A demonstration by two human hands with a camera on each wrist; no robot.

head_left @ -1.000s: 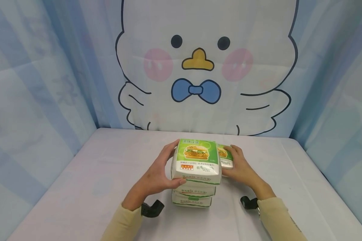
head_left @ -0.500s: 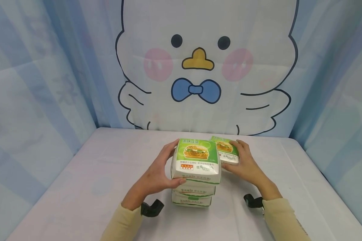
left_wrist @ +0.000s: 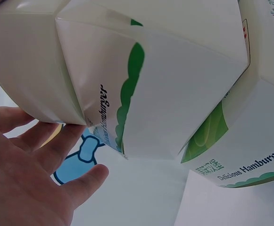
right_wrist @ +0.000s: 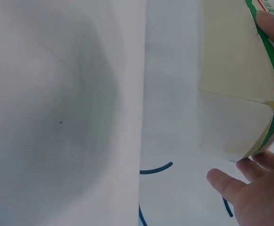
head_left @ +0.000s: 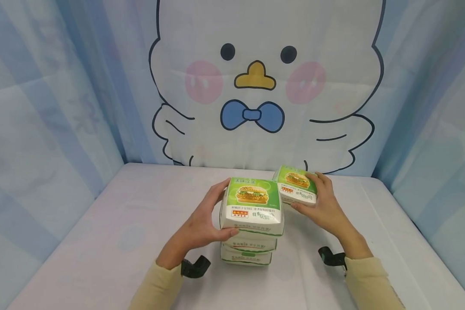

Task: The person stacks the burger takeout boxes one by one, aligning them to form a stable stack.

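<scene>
Three green-and-white hamburger boxes stand stacked in mid-table: the top box point(head_left: 252, 215), the middle box point(head_left: 252, 244) and the bottom box point(head_left: 248, 258). My left hand point(head_left: 199, 224) grips the top box from its left side, thumb at the front edge and fingers along the far side. Behind the stack on the right, my right hand point(head_left: 325, 211) holds a fourth hamburger box point(head_left: 296, 181) by its right side, slightly turned. That box's pale underside shows in the right wrist view, raised over the table. The stack partly overlaps its lower left corner in the head view.
A pale cloth covers the table point(head_left: 112, 241). Behind it hangs a curtain point(head_left: 252, 146) with a cartoon bird, and blue striped curtains point(head_left: 35, 129) close both sides. Dark wrist cameras point(head_left: 195, 268) stick out below the hands.
My right hand has lifted the hamburger box up and to the right, out from behind the stack. The left hand has stayed on the top box.
</scene>
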